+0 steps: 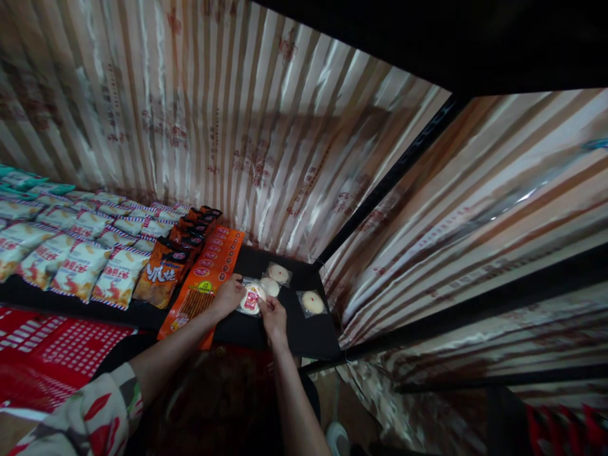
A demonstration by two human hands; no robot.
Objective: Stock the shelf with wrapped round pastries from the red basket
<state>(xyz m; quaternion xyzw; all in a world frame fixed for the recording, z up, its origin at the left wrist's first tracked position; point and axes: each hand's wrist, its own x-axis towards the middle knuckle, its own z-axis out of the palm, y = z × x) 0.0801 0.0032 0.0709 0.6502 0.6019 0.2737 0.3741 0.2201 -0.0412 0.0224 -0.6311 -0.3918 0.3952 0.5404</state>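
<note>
Left hand point(229, 296), right hand point(274, 316): fingers bent, nearly closed, pinching opposite sides of red-labelled pack point(251, 298), likely to keep it flat and square. Pack sits on black shelf point(294, 326), beside orange bag point(203, 278). Right pack point(312, 303) lies apart, perhaps awaiting alignment.

The person wears a pale cloth sleeve point(90, 411) printed with red and green leaf shapes. Both hands are bare.
</note>
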